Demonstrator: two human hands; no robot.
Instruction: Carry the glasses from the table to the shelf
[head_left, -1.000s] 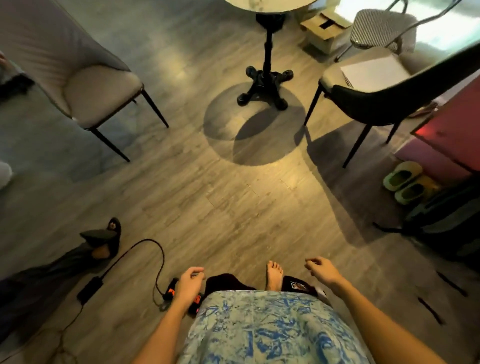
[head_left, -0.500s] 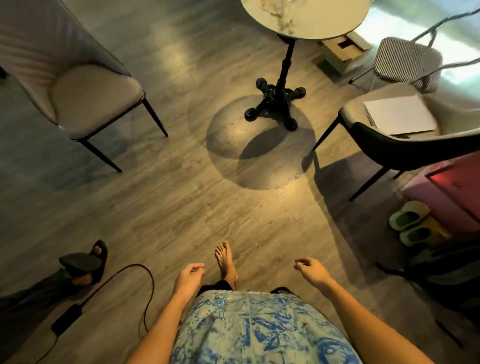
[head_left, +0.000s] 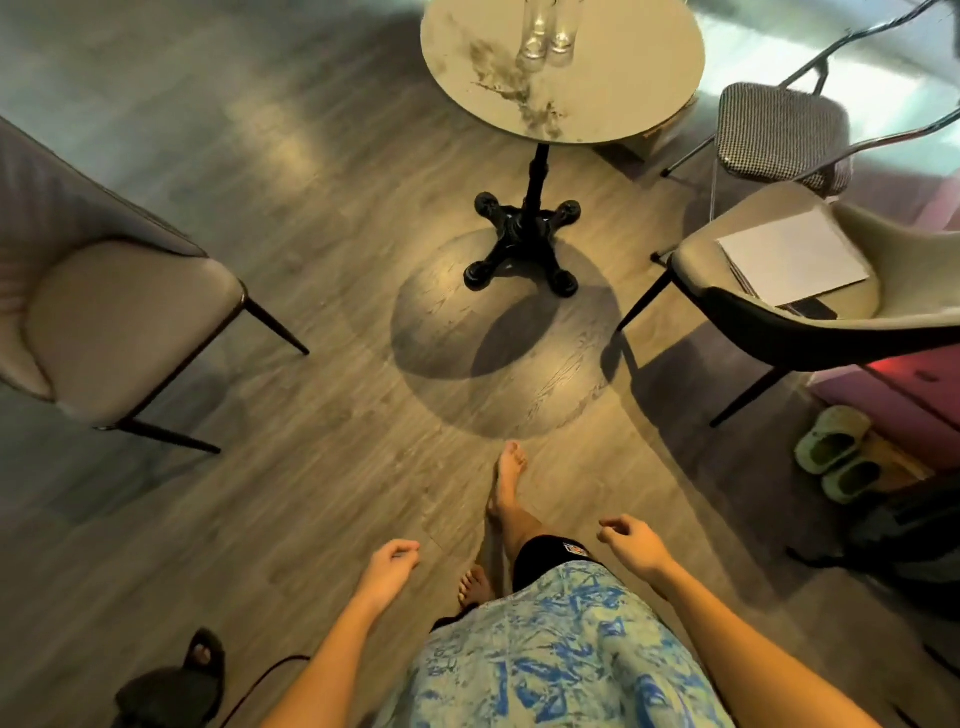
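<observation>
Two clear glasses (head_left: 548, 31) stand side by side on a round marble-topped table (head_left: 613, 98) at the top of the view, their upper parts cut off by the frame edge. The table rests on a black pedestal base (head_left: 522, 244). My left hand (head_left: 387, 569) and my right hand (head_left: 631, 543) hang low in front of my body, far short of the table, fingers loosely curled and holding nothing. My bare right foot (head_left: 506, 480) is stepping forward on the wooden floor. No shelf is in view.
A beige chair (head_left: 104, 332) stands left of the path. Another beige chair (head_left: 779, 291) holding a white notebook (head_left: 792, 257) stands at the right, with a checked metal chair (head_left: 782, 132) behind it. Green slippers (head_left: 836, 452) and a pink cabinet (head_left: 914, 384) sit far right. A cable (head_left: 260, 686) lies lower left.
I have walked towards the table: it and both chairs have slid down the frame, and the glasses on its top have come into view. My hands stay low and hold nothing.
</observation>
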